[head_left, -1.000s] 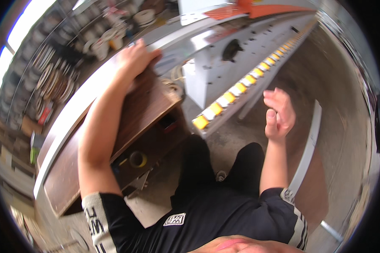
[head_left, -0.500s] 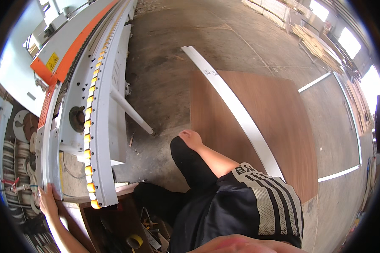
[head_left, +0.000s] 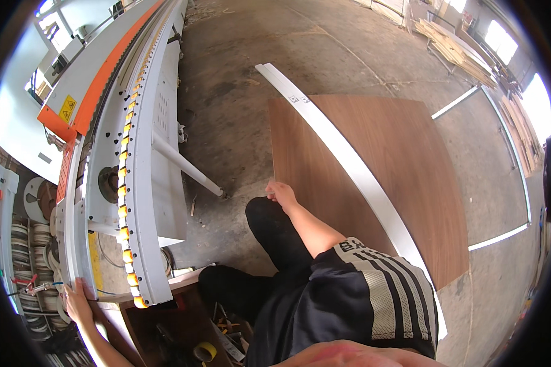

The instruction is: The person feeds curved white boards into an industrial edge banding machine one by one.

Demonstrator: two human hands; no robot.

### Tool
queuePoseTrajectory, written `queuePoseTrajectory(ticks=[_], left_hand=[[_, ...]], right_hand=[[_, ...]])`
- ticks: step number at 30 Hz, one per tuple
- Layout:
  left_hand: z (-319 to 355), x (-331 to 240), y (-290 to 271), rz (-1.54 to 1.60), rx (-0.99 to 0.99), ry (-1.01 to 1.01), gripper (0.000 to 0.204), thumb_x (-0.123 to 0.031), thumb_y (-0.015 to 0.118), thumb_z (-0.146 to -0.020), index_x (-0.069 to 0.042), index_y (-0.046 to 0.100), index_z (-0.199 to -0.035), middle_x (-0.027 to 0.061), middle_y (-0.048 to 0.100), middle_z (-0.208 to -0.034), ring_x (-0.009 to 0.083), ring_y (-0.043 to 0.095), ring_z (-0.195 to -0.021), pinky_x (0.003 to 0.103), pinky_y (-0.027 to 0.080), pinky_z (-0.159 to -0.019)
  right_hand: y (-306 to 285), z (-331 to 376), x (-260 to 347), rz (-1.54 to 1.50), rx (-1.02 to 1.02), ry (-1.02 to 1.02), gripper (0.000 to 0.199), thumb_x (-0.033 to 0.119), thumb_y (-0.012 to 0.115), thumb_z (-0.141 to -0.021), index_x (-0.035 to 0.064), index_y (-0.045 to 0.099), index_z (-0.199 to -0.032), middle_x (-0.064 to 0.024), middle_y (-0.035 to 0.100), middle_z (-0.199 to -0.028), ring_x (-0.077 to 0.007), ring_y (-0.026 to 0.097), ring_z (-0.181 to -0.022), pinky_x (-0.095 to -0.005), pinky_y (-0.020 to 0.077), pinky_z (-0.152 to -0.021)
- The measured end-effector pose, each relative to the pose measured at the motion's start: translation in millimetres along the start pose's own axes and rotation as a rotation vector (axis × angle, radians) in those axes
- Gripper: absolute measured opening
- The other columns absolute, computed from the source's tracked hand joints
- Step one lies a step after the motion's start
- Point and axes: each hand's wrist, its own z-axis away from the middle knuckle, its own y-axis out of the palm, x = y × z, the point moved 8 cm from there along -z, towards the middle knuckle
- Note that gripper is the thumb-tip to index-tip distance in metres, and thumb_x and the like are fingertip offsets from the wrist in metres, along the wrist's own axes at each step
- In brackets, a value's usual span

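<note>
My left hand rests at the near end of the machine's grey metal rail, fingers stretched along it, beside a wooden cabinet. My right hand is just above my bent knee, near the left edge of a brown wood-grain panel. Its fingers are curled in, and what they hold, if anything, is hidden. A long white metal strip lies across the panel, passing to the right of my right arm.
An edge-working machine with an orange-and-white cover and a row of yellow rollers runs along the left. A support leg slants toward the floor. Tape sits in the open cabinet. At right are a white frame and stacked boards.
My right hand has lifted slightly off the knee and turned, fingers still curled. My left hand stays at the rail end. The view has shifted a little.
</note>
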Motion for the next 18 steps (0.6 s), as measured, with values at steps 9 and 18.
queuePoseTrajectory(ticks=[9, 18], left_hand=[[-2.6, 6.1, 6.9, 0.014, -0.013, 0.005, 0.092, -0.073, 0.041, -0.109, 0.002, 0.048, -0.161, 0.0326, 0.074, -0.126, 0.0478, 0.071, -0.117, 0.055, 0.054, -0.099], [0.8, 16.8, 8.5, 0.008, -0.03, -0.004, 0.092, -0.073, 0.042, -0.109, 0.002, 0.047, -0.162, 0.0332, 0.075, -0.122, 0.0483, 0.072, -0.116, 0.055, 0.055, -0.1]], right_hand=[[22.6, 81.2, 56.3, 0.784, 0.1, -0.637, 0.023, 0.032, 0.074, -0.096, 0.0104, 0.077, -0.101, -0.0081, 0.077, -0.101, -0.0331, 0.072, -0.095, -0.0435, 0.0583, -0.088], [65.1, 77.7, 62.5, 1.136, 0.368, -0.846, 0.024, 0.032, 0.072, -0.094, 0.0113, 0.07, -0.106, -0.0095, 0.069, -0.113, -0.0357, 0.064, -0.112, -0.0496, 0.0539, -0.098]])
